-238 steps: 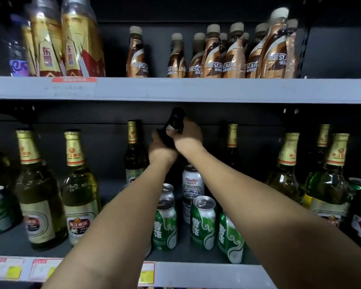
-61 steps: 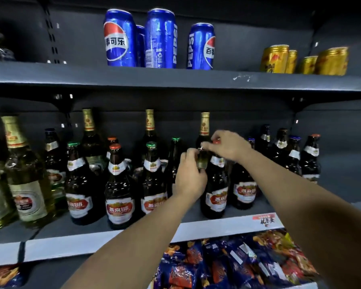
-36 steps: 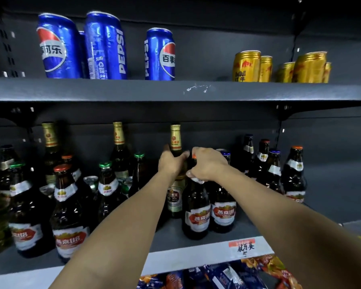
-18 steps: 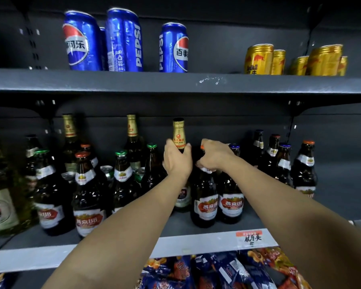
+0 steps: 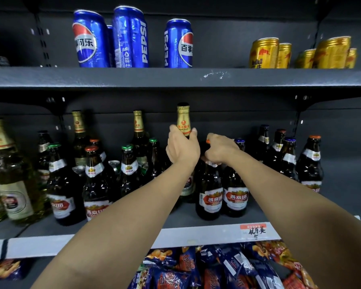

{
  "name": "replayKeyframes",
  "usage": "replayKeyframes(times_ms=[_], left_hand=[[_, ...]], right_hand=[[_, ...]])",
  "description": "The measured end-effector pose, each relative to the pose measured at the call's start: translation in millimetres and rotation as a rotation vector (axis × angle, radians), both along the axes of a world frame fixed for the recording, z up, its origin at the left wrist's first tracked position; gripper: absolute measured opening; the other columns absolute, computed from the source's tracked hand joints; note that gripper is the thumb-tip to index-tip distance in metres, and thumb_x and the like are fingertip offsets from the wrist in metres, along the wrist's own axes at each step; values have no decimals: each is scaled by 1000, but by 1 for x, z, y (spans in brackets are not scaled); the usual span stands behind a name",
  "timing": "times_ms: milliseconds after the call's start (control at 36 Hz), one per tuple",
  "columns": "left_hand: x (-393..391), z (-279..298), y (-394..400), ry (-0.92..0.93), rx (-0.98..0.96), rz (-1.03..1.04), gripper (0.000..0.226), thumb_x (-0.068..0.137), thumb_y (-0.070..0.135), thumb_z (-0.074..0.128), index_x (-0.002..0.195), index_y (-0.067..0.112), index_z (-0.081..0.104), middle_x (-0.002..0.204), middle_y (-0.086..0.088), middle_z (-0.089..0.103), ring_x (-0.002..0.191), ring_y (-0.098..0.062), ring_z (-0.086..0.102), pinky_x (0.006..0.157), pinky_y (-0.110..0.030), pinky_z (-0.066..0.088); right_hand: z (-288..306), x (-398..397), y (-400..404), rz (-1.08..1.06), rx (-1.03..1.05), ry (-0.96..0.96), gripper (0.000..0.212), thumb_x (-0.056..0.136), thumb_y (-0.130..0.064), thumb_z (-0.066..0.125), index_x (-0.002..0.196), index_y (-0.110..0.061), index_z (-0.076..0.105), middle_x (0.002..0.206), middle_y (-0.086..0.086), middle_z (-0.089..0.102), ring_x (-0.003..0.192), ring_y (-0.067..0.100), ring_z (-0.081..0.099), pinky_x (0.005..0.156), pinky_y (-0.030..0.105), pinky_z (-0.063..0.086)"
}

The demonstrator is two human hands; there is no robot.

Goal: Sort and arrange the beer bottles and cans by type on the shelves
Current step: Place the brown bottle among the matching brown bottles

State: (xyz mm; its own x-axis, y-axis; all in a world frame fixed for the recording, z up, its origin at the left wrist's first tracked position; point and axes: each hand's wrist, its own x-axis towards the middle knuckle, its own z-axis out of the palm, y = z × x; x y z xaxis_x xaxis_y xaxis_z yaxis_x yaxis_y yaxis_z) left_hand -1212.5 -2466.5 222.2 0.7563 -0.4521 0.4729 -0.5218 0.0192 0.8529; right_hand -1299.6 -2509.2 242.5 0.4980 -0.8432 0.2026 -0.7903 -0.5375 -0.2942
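**Both hands on bottle necks at the beer shelf**

From my remote seat I see my left hand wrapped round the neck of a gold-foil bottle, fingers and thumb curled tight just under the foil label. The bottle stands upright near the middle of the beer shelf; whether its base touches the shelf I cannot tell, as my forearm hides it.

My right hand is just to the right, its fingers curled down over the top of a dark Yanjing U8 bottle with an orange cap peeking out beside the knuckles. That bottle stands on the shelf, touching a second U8 bottle with a blue cap on its right.

Farther right, toward the back, is a cluster of dark bottles with blue and orange caps. To the left stands a mixed crowd: more U8 bottles with orange and green caps, two tall gold-foil bottles behind them, can tops showing between, and large pale green bottles at the far left.

On the upper shelf are blue Pepsi cans to the left and gold Red Bull cans to the right. Below the beer shelf lie snack bags. A handwritten price tag sits on the shelf edge.
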Motion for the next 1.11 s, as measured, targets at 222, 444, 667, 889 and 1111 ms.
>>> replayKeyframes(times_ms=[222,444,667,889,1111], left_hand=[[6,3,-3,6,-23,-57,34,93,36,59,109,8,47,107,-10,60,98,-27,60,90,-48,48],[17,0,-24,110,37,-86,35,89,34,64,108,8,51,107,-14,63,99,-33,61,92,-48,48],[35,8,-53,182,-19,-116,35,89,22,64,117,9,48,113,-14,61,107,-34,58,100,-47,43],[53,23,-63,115,-93,-60,35,85,23,66,114,11,49,114,-11,62,108,-33,58,105,-53,38],[67,27,-56,151,-155,-7,26,84,19,66,103,15,49,105,-8,63,102,-31,60,104,-51,39]], right_hand=[[0,2,2,-1,16,-9,53,85,-16,60,134,-16,41,100,6,55,88,25,61,63,33,49],[1,1,-1,51,29,-27,42,72,-8,65,107,-22,48,93,1,59,78,21,59,51,25,38],[-4,10,-14,147,47,-88,31,76,-18,69,98,-22,48,105,5,62,98,26,60,86,41,51],[2,32,-26,122,37,-124,17,78,-10,56,95,-13,54,100,8,59,100,31,61,73,32,49],[1,51,-47,75,73,-68,27,87,-21,59,112,-9,59,116,12,61,108,29,58,77,26,44]])
